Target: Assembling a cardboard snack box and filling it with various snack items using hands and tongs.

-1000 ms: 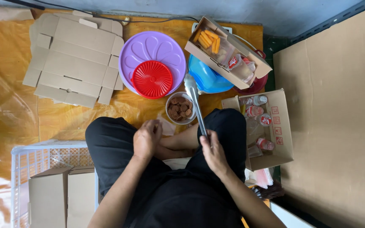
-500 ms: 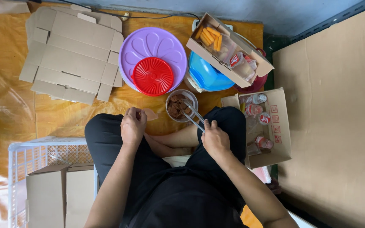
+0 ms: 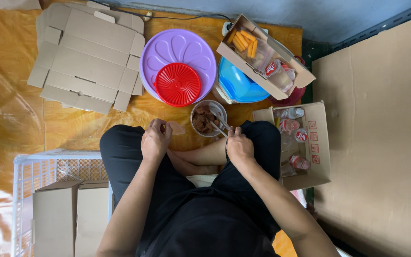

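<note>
I sit cross-legged on an orange floor mat (image 3: 10, 95). My right hand (image 3: 238, 145) grips metal tongs (image 3: 220, 123) whose tips dip into a small clear tub of brown pieces (image 3: 207, 119) just in front of my knees. My left hand (image 3: 155, 139) pinches a small tan piece (image 3: 176, 127) to the left of the tub, above my left knee.
Flattened cardboard boxes (image 3: 89, 57) lie at the far left. A purple lid (image 3: 178, 50) carries a red lid (image 3: 178, 84). A blue bowl (image 3: 239, 85), a carton with orange sticks (image 3: 262, 54), a carton of small bottles (image 3: 300, 143), and a white crate with folded boxes (image 3: 58, 209) surround me.
The tongs have swung down from upright so their tips are in the tub. My left hand moved forward from my lap toward the tub.
</note>
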